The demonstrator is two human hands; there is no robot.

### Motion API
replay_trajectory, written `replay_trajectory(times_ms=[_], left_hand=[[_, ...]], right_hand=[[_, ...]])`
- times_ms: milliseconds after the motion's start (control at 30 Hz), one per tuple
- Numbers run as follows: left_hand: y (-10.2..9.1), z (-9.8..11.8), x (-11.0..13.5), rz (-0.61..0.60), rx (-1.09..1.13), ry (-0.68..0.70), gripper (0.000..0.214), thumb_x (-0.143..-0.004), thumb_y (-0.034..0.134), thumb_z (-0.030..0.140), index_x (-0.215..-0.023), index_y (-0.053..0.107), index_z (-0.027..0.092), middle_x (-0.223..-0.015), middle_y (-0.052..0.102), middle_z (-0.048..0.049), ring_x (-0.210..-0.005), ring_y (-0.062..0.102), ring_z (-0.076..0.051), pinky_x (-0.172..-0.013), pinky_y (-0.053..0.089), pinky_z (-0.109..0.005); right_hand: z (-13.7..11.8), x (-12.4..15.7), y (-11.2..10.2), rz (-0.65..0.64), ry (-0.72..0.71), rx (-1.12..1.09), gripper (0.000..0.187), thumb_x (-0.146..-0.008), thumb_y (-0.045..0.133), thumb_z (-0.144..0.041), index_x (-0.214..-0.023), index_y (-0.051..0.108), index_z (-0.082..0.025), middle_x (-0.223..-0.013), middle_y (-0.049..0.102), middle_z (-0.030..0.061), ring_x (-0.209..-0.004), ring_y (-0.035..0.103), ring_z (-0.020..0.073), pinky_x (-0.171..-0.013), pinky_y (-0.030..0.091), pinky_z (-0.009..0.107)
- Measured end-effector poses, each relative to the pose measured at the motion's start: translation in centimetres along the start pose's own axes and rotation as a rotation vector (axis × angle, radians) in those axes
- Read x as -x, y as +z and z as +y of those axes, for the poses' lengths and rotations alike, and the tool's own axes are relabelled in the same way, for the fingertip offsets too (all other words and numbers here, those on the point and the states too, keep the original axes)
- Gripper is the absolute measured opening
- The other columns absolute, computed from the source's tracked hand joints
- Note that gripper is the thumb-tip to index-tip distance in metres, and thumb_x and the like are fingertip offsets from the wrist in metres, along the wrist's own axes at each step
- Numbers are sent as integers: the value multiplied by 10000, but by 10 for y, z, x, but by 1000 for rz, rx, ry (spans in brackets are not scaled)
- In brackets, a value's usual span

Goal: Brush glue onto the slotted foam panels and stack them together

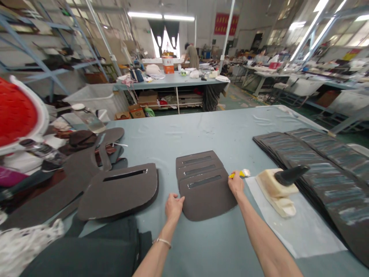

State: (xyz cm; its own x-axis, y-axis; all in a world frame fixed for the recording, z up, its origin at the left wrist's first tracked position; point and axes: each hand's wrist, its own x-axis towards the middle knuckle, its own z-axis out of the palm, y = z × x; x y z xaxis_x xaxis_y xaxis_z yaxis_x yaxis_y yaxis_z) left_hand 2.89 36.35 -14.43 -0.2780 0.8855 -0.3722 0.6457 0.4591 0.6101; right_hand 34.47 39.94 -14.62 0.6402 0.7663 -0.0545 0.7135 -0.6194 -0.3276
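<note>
A dark brown panel (207,200) with rounded lower corners lies on the table in front of me, with layered pieces and several slots across its upper part. My left hand (173,207) is closed at the panel's left edge, thumb and fingers pinching it. At the opposite edge, my right hand (236,184) grips a small brush (238,175) with a yellow handle and pale bristles pointing right. Its fingers also touch the panel's side. To the right, a cream-coloured container (269,182) with a black, cone-like piece (291,175) stands on a white sheet (305,231).
Several dark slotted panels (323,169) are stacked along the right. Another thick stack with one slot (121,192) sits left, beside dark cut pieces (77,169), folded dark fabric (86,250) and a clear jar (89,117). Beyond the blue-grey tabletop (184,132), a person (191,55) stands by another table.
</note>
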Motion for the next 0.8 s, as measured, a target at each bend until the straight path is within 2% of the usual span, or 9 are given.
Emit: replay_trajectory(times_ms=[300,800], left_hand=[[8,-5,-11,33,-19,-65,280,-700,660,381,-893,554,209,-875,715,-67,-869,647,-216,-716,430,-292],[7,-3,-10,47,-9,-85,261,-683,667,384,-845,558,211,-873,707,-67,-850,647,-213,-714,431,-292]], right_hand=[[-6,3,-4,-52,20,94,294,-872,427,-302,-1146,466,-203,-875,652,93,-802,625,212,-654,367,269],[-7,4,-6,-66,8,135,299,-866,424,-320,-1136,461,-196,-865,647,88,-827,632,224,-645,365,271]])
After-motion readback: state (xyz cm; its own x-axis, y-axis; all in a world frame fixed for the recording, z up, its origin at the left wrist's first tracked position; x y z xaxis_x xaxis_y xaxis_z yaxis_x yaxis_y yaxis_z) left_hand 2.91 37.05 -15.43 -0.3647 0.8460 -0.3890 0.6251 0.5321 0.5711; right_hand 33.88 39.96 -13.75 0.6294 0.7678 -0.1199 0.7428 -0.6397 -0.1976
